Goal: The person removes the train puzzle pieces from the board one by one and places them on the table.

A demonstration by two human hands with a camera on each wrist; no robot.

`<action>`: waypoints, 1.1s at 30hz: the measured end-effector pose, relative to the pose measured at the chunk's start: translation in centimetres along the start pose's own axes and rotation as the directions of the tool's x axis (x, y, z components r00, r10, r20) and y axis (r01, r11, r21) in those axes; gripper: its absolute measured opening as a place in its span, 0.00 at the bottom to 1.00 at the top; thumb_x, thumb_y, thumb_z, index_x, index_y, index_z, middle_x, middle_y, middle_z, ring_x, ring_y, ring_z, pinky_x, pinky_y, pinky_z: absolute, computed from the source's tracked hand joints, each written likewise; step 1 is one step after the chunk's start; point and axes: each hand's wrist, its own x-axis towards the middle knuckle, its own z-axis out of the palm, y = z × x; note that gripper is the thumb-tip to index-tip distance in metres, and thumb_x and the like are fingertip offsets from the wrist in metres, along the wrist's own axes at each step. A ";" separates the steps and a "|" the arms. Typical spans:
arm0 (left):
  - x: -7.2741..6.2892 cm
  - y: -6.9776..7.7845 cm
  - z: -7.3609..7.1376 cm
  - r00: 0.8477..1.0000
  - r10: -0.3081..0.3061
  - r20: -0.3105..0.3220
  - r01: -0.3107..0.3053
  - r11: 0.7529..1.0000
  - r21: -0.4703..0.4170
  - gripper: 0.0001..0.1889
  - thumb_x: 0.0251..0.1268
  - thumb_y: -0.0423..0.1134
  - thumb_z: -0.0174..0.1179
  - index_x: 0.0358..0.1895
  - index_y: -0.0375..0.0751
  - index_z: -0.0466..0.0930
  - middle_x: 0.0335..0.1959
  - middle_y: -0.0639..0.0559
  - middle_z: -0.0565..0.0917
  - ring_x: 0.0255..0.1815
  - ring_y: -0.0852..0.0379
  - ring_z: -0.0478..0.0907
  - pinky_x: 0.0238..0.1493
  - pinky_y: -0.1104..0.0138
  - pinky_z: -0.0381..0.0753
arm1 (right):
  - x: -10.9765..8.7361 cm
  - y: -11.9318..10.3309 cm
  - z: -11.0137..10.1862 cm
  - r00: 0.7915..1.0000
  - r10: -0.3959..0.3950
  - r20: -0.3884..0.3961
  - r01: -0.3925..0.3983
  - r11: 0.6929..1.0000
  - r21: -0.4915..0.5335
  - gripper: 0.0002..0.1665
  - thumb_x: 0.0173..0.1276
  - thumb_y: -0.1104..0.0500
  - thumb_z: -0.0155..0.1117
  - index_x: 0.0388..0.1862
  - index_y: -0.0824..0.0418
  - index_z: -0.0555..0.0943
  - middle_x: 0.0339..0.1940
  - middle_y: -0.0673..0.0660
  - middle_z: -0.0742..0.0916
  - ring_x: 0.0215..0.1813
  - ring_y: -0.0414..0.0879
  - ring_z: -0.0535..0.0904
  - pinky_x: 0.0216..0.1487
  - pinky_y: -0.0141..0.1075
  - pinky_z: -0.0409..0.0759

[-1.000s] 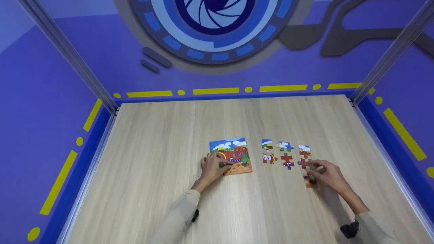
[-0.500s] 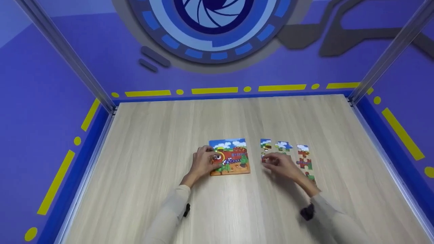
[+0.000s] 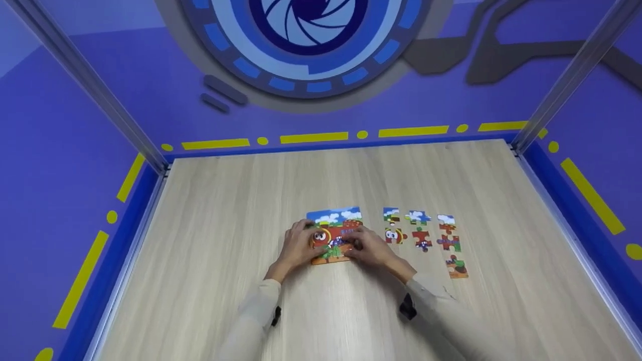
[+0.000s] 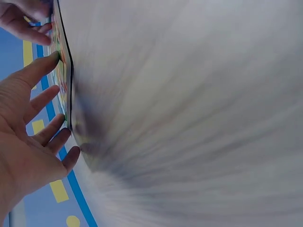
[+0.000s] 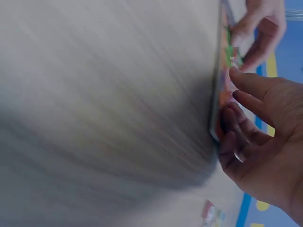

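Observation:
A square jigsaw puzzle point(image 3: 337, 218) with a red train under a cloudy sky lies on the table, between both hands. My left hand point(image 3: 297, 245) rests on its left side, its fingers spread and fairly straight; in the left wrist view, the thumb and fingertips point(image 4: 56, 57) touch the picture and its edge. On the lower right part, my right hand point(image 3: 373, 247) touches the puzzle with thumb and fingers loosely bent. In the right wrist view, fingertips point(image 5: 235, 72) lie against the picture and its near edge. The hands hide parts of the puzzle.
Several loose jigsaw pieces lie in three short columns right of the puzzle, among them one with a round face point(image 3: 394, 235) and a corner piece point(image 3: 457, 267). The pale wooden table point(image 3: 225, 200) is bounded by blue panels point(image 3: 70, 200) with metal edging.
My right hand has moved left from the loose pieces, passing over the left column, to the puzzle. My left hand has shifted slightly left, uncovering the train's face. The loose pieces stay in place.

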 end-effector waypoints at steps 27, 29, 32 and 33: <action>0.6 0.5 -1.2 0.987 -0.052 0.153 0.047 0.998 0.036 0.27 0.56 0.43 0.77 0.61 0.45 0.84 0.76 0.35 0.67 0.71 0.35 0.66 0.70 0.36 0.58 | 1.1 -1.4 0.7 0.988 0.154 -0.010 -0.155 0.987 -0.031 0.19 0.62 0.59 0.77 0.49 0.64 0.80 0.39 0.56 0.81 0.39 0.44 0.72 0.42 0.38 0.72; 0.7 0.4 -1.2 0.984 -0.048 0.172 0.042 0.998 0.037 0.27 0.57 0.43 0.76 0.62 0.46 0.83 0.77 0.35 0.66 0.72 0.35 0.66 0.71 0.36 0.56 | 1.2 -1.4 0.7 0.985 0.174 -0.008 -0.174 0.985 -0.016 0.19 0.61 0.61 0.77 0.48 0.64 0.80 0.40 0.56 0.81 0.39 0.45 0.73 0.43 0.39 0.73; 0.7 0.2 -1.2 0.981 -0.052 0.188 0.046 0.998 0.034 0.27 0.57 0.43 0.76 0.62 0.46 0.83 0.78 0.35 0.65 0.72 0.35 0.65 0.73 0.37 0.55 | 1.4 -1.4 0.7 0.982 0.186 -0.012 -0.186 0.982 0.013 0.19 0.60 0.61 0.78 0.47 0.62 0.80 0.40 0.56 0.81 0.40 0.45 0.73 0.43 0.38 0.72; 0.8 0.2 -1.2 0.981 -0.053 0.187 0.047 0.998 0.038 0.27 0.57 0.43 0.76 0.62 0.46 0.83 0.78 0.35 0.65 0.72 0.35 0.65 0.73 0.37 0.55 | 1.4 -1.4 0.8 0.984 0.180 -0.020 -0.179 0.984 0.018 0.19 0.60 0.62 0.78 0.46 0.62 0.80 0.40 0.56 0.81 0.40 0.45 0.73 0.43 0.38 0.72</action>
